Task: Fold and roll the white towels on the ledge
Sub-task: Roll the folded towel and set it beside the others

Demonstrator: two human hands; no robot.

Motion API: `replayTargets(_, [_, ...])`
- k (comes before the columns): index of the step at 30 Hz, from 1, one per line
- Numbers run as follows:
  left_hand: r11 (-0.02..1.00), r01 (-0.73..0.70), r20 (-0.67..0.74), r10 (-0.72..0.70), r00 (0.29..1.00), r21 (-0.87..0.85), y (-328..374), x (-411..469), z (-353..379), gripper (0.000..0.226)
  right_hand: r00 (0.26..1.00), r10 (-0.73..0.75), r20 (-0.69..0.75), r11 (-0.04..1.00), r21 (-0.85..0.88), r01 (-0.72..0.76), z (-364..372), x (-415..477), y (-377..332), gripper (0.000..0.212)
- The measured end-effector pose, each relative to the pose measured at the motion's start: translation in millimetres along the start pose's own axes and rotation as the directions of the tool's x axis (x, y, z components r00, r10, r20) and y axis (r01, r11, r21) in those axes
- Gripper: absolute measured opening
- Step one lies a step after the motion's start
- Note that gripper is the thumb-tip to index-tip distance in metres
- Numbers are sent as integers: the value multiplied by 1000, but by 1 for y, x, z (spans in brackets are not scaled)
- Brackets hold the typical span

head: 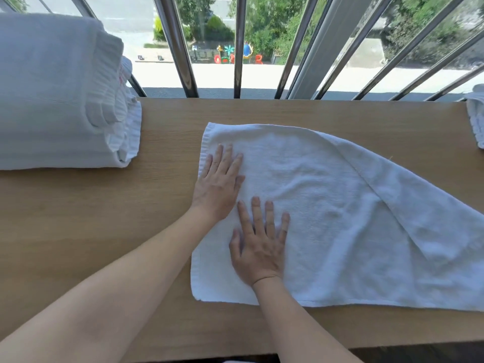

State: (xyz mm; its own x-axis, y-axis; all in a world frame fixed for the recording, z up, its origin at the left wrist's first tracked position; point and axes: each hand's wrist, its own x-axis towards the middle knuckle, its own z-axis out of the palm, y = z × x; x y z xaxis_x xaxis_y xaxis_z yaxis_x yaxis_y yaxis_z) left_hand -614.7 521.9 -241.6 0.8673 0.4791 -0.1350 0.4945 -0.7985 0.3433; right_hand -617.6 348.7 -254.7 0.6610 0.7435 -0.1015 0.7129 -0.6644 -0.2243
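A white towel lies spread on the wooden ledge, its far right part folded over diagonally and its right end running out of view. My left hand presses flat on the towel's left edge, fingers straight. Just below it, my right hand lies flat on the towel near its left end, fingers spread. Neither hand grips the cloth.
A tall stack of folded white towels stands at the ledge's back left. Another white towel's edge shows at the far right. Metal window bars run along the back of the ledge. The ledge's front edge is near my arms.
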Motion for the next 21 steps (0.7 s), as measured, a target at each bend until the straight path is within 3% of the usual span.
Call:
replayTargets(4, [973,-22,-32,15,999,-229,34,-48,15,52,998,48,30,974,218,-54,-14,1,2,56])
replayTargets(7, [989,-6,-52,-2,999,-148,42,-75,32,55,993,100,-54,865,498,-60,-30,-5,22,43])
replayTargets(9, [999,14,-67,-17,998,-40,43,-78,40,56,984,147,-105,874,480,-79,-43,-11,50,42])
replayTargets(12, [999,39,-78,-41,996,-27,66,-69,42,57,967,239,-86,910,369,-192,-61,-18,108,43])
replayTargets(15, [995,-54,-94,47,994,-78,121,-58,47,50,944,330,-29,907,289,-308,-70,-27,167,44])
replayTargets(18, [974,-187,-33,184,982,-128,191,-48,68,58,940,341,-23,905,278,-322,-72,-38,213,44])
replayTargets(21, [967,-248,69,252,965,-58,239,-48,97,62,942,329,-60,914,272,-302,-75,-51,250,43])
